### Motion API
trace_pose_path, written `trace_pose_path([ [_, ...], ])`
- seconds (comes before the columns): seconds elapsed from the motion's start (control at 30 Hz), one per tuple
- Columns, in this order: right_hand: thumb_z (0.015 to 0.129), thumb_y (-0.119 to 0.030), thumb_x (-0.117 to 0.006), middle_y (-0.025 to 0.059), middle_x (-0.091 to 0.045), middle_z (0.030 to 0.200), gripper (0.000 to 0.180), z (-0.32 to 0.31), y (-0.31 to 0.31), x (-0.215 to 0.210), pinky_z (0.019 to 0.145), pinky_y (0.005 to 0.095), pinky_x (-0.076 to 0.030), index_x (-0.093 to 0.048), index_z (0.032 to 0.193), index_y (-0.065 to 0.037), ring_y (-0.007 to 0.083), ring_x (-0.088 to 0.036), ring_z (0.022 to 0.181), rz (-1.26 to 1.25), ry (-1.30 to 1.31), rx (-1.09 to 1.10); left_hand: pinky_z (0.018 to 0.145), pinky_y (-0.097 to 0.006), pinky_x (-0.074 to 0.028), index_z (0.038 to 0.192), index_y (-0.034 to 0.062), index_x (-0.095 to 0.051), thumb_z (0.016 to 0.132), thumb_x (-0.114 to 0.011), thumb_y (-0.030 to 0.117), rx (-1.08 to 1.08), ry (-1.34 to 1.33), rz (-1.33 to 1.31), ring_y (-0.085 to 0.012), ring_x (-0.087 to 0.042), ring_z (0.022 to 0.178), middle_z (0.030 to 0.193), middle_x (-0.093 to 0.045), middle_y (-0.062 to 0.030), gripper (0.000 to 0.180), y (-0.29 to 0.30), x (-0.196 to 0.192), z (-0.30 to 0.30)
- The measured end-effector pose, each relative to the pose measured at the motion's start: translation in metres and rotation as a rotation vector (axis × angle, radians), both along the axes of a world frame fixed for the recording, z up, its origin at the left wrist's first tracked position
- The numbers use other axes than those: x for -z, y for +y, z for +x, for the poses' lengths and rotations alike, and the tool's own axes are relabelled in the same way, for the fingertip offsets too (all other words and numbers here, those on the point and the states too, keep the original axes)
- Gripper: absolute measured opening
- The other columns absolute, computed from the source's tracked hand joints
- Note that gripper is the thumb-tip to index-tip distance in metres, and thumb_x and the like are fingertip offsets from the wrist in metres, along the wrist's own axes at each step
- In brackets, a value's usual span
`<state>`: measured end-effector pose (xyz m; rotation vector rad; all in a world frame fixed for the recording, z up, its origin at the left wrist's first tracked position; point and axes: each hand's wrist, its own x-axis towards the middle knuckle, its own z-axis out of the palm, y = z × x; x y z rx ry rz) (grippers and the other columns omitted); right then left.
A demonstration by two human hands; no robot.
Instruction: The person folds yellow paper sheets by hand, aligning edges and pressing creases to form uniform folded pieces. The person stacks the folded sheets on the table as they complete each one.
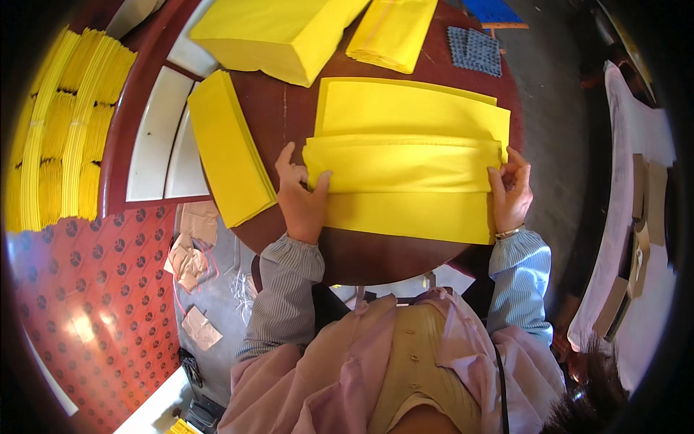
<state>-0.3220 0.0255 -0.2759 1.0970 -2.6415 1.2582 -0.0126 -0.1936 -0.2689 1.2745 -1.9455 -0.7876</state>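
Observation:
A broad yellow sheet (405,165), paper or cloth I cannot tell, lies in front of me with a folded band across its middle. My left hand (300,199) holds the left end of the band, thumb on top and fingers bent at the edge. At the opposite end my right hand (512,194) pinches the edge between thumb and fingers. Under and behind the band, more yellow layers stick out on the far and near sides. Left of my left hand rests a narrow stack of folded yellow pieces (228,148).
The round dark-red table (376,264) also bears a large yellow bundle (271,40), a folded yellow roll (394,32) and blue-grey textured pads (473,50). Tall yellow stacks (65,130) stand at far left. Brown paper scraps (189,262) lie on the floor; cardboard pieces (640,253) lie at right.

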Motion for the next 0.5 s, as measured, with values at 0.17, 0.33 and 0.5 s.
trace_pose_path([
  [0.17, 0.1, -0.016, -0.075, 0.0071, -0.069, 0.095, 0.042, -0.005, 0.002, 0.005, 0.078, 0.0324, -0.061, -0.061, 0.139, -0.014, 0.0185, -0.069, 0.083, 0.037, 0.021, -0.041, 0.105, -0.043, -0.049, 0.138, 0.0029, -0.061, 0.076, -0.084, 0.003, 0.032, -0.332, -0.41, -0.0328, -0.062, 0.102, 0.109, -0.063, -0.0147, 0.066, 0.001, -0.012, -0.004],
  [0.33, 0.102, -0.02, -0.072, 0.0076, -0.068, 0.094, 0.044, -0.005, 0.003, 0.004, 0.081, 0.0345, -0.062, -0.059, 0.144, -0.018, 0.0207, -0.068, 0.081, 0.107, 0.024, -0.035, 0.117, -0.05, -0.042, 0.136, 0.0023, -0.062, 0.084, -0.072, -0.002, 0.327, -0.232, -0.573, -0.0398, -0.054, 0.136, 0.132, -0.062, -0.0197, 0.053, -0.011, -0.015, -0.012],
  [0.5, 0.102, -0.021, -0.073, 0.0067, -0.069, 0.093, 0.045, -0.002, 0.002, 0.002, 0.077, 0.0311, -0.06, -0.059, 0.145, -0.015, 0.0183, -0.067, 0.079, 0.122, 0.035, -0.003, 0.123, -0.053, -0.037, 0.138, 0.0003, -0.061, 0.093, -0.065, 0.002, 0.492, -0.186, -0.382, -0.0398, -0.05, 0.143, 0.145, -0.059, -0.0203, 0.045, 0.003, -0.003, -0.035],
])
